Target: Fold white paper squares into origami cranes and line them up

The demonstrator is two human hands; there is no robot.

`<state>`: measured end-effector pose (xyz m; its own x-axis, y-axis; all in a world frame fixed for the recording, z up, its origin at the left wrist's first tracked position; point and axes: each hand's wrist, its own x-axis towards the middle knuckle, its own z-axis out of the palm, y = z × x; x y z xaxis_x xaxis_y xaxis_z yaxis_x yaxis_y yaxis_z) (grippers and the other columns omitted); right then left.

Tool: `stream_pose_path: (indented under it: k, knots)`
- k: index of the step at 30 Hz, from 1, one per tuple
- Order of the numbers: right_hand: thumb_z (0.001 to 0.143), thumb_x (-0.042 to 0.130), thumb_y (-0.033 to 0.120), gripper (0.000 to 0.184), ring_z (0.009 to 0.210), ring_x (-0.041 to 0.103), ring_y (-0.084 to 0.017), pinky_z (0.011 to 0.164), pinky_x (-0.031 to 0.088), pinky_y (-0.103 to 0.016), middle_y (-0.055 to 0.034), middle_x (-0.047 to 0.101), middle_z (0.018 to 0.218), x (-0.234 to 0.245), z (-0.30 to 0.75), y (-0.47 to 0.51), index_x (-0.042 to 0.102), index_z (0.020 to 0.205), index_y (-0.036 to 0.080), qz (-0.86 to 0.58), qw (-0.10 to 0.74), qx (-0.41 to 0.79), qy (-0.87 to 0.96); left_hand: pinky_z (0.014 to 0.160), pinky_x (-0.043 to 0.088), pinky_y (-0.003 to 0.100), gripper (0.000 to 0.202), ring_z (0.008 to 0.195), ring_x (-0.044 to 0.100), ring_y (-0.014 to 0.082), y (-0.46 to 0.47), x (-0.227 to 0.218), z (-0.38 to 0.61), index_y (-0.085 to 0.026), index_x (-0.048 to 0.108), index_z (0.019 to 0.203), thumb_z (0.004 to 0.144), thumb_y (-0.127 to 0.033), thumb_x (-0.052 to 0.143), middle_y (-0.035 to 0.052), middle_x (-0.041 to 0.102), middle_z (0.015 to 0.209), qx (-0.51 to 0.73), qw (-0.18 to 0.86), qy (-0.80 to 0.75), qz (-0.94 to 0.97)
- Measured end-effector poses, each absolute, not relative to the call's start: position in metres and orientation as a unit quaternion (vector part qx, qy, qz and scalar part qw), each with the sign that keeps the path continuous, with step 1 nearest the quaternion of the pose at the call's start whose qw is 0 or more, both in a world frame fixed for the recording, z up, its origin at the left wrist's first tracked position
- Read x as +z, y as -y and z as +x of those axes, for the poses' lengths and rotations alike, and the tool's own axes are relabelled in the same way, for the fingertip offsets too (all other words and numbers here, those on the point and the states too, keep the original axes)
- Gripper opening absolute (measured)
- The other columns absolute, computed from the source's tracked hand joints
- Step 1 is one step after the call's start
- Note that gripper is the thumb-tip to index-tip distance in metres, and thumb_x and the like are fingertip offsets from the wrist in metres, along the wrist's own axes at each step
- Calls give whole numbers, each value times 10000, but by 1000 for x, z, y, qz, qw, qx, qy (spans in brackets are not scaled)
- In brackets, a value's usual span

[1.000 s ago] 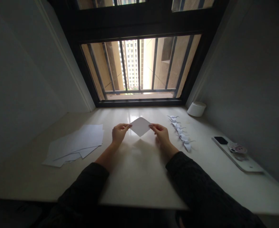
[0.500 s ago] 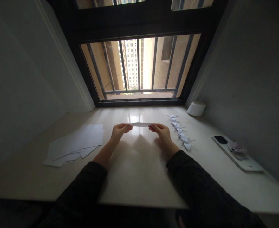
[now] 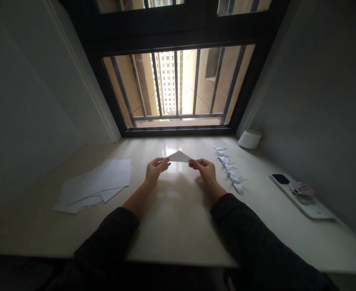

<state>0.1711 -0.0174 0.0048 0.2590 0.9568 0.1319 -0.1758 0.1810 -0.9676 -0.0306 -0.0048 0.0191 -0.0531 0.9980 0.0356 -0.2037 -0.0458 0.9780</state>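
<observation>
A small sheet of folded paper [image 3: 179, 157], white and triangular with its point toward the window, is held above the ledge between my two hands. My left hand [image 3: 156, 169] pinches its left corner between thumb and fingers. At the opposite corner, my right hand [image 3: 204, 169] grips it the same way. Just right of my right hand, several small folded paper figures [image 3: 228, 165] with thin pointed ends stand in a row. A loose stack of white paper sheets [image 3: 100, 178] lies to the left of my left hand.
The pale, glossy ledge [image 3: 178, 226] runs up to a dark-framed window [image 3: 178, 131] with bars outside. At the back right corner stands a white rounded object [image 3: 250, 139]. A phone [image 3: 314, 208] with a decorated grip [image 3: 301, 188] lies near the right wall.
The folded paper has tipped so its triangular face now shows, where before it looked like a thin strip. Both hands keep hold of its corners and have shifted slightly.
</observation>
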Motion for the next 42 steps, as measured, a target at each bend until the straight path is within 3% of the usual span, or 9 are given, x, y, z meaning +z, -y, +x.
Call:
stream_pose_path:
  k: [11, 15, 21, 24, 28, 32, 37, 42]
  knots:
    - [576, 761, 478, 352, 675, 645, -194, 665, 502, -326, -26, 642, 612, -6, 165, 11, 564, 587, 187, -435, 683, 440, 388, 823, 508, 321, 372, 754, 643, 136, 10, 17, -17, -151, 562, 724, 518, -322, 820, 24, 665, 755, 627, 548, -415, 368]
    - [573, 771, 452, 344, 657, 622, -170, 660, 490, -309, -7, 624, 610, -6, 165, 11, 549, 582, 190, -425, 691, 441, 384, 789, 511, 314, 433, 743, 641, 133, 10, 17, -20, -170, 554, 839, 526, -307, 819, 16, 665, 759, 620, 552, -417, 371]
    - [539, 780, 482, 377, 596, 578, -144, 584, 460, -281, -7, 643, 628, 1, 164, 18, 536, 572, 197, -422, 660, 444, 435, 701, 506, 293, 563, 820, 648, 195, 15, 24, -21, -196, 608, 1085, 598, -434, 762, 75, 703, 901, 554, 523, -438, 477]
    - [537, 783, 477, 367, 578, 577, -146, 562, 455, -281, -10, 651, 626, 2, 162, 21, 550, 574, 196, -415, 633, 459, 466, 725, 499, 307, 551, 783, 655, 198, 16, 22, -18, -178, 644, 1066, 599, -445, 760, 76, 718, 866, 572, 506, -433, 479]
    - [563, 784, 434, 332, 652, 629, -176, 632, 488, -303, -25, 686, 688, 3, 159, 23, 649, 756, 201, -394, 624, 467, 488, 744, 502, 316, 477, 768, 661, 199, 17, 18, -15, -165, 678, 998, 595, -400, 772, 76, 723, 854, 603, 474, -427, 480]
    - [634, 747, 403, 421, 799, 660, -204, 758, 504, -340, -45, 718, 842, 4, 155, 26, 670, 1007, 225, -375, 625, 455, 512, 738, 503, 311, 448, 755, 660, 196, 20, 19, -13, -172, 682, 1017, 624, -374, 757, 63, 726, 838, 589, 462, -429, 506]
    - [676, 710, 407, 371, 957, 640, -246, 850, 495, -373, -54, 698, 1031, 3, 148, 29, 702, 1002, 229, -393, 617, 425, 534, 740, 507, 311, 488, 746, 654, 187, 25, 19, -9, -186, 661, 1089, 637, -348, 751, 48, 727, 854, 578, 471, -424, 515]
    - [675, 718, 386, 356, 929, 650, -253, 835, 506, -387, -45, 703, 1013, -2, 148, 27, 705, 998, 237, -393, 613, 417, 543, 785, 508, 326, 435, 814, 653, 199, 20, 13, -9, -187, 685, 1044, 639, -331, 750, 56, 715, 950, 589, 469, -413, 512]
